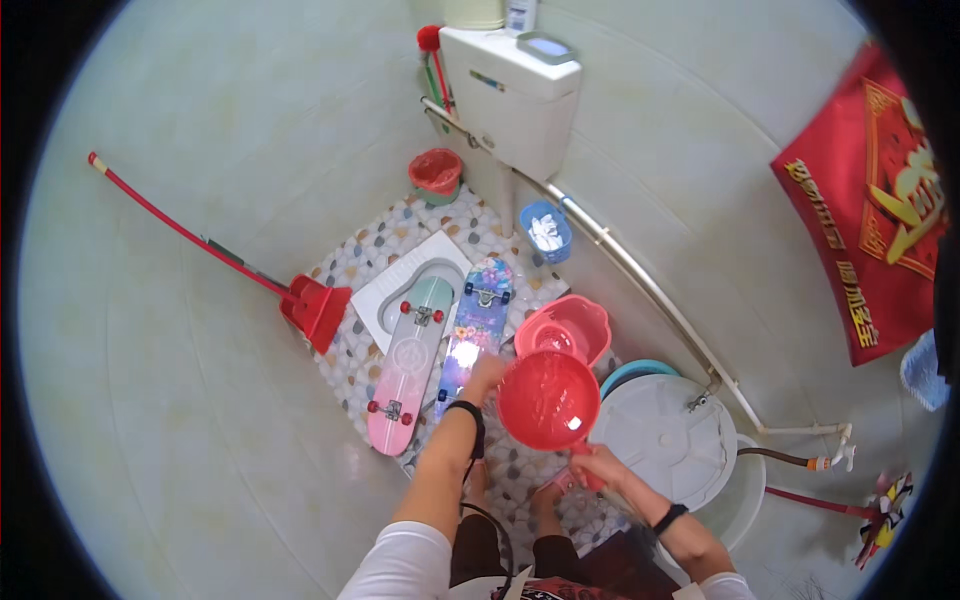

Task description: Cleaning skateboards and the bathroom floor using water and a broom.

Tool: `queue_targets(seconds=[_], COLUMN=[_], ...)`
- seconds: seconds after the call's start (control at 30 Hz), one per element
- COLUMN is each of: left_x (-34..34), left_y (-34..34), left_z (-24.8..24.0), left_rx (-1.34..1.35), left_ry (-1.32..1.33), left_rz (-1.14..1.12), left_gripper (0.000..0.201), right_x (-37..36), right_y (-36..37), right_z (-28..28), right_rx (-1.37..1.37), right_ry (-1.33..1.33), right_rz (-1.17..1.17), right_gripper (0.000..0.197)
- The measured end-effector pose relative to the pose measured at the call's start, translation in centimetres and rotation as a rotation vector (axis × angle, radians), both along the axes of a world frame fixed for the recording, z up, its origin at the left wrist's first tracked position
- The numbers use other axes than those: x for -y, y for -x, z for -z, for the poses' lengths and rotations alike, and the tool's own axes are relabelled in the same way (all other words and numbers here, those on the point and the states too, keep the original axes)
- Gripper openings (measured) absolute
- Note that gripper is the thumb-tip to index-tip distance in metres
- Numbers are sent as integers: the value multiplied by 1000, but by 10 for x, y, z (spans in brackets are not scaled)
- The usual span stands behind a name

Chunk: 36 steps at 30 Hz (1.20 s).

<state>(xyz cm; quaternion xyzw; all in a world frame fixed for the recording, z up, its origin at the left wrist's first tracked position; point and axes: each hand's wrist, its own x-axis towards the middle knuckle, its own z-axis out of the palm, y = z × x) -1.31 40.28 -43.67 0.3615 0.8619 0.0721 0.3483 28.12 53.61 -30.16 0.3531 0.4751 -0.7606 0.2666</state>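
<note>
My right hand (598, 466) grips the handle of a red dipper (548, 398), which holds water and hangs over the floor in front of me. Beside the dipper's left rim is my left hand (487, 376); its fingers are blurred and partly hidden, so I cannot tell whether it touches the rim. Under that hand lies a floral blue and purple skateboard (482, 318), wheels up, looking wet and shiny. Left of it a pink and teal skateboard (410, 355), also wheels up, overlaps the squat toilet (375, 300). Just beyond the dipper sits a pink basin (590, 325).
A large bucket with a pale lid (660, 430) stands at right, under a wall pipe (650, 285) and tap (700, 402). At the left wall are a red dustpan (318, 312) and long handle. A small bin (436, 175), blue basket (545, 232) and cistern (510, 95) are farther back.
</note>
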Motion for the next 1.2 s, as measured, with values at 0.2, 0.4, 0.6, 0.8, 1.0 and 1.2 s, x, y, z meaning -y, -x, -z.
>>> queue_targets(seconds=[0.2, 0.4, 0.6, 0.8, 1.0, 1.2], left_x=[70, 327, 407, 429, 360, 341], left_y=[14, -84, -189, -207, -130, -114], left_z=[18, 97, 90, 123, 95, 99], left_rx=[276, -227, 285, 489, 344, 301], left_ry=[-785, 4, 184, 14, -407, -551], left_rz=[-932, -214, -698, -1118, -1233, -1263], left_gripper=[37, 21, 32, 34, 31, 26], right_x=[8, 68, 41, 42, 65, 77], right_y=[59, 97, 155, 217, 202, 145], right_z=[31, 53, 145, 174, 151, 104], right_rx=[80, 214, 392, 206, 119, 103], right_ry=[109, -48, -64, 33, -18, -211], right_rz=[31, 143, 84, 222, 255, 34], right_gripper=[7, 7, 10, 11, 10, 9])
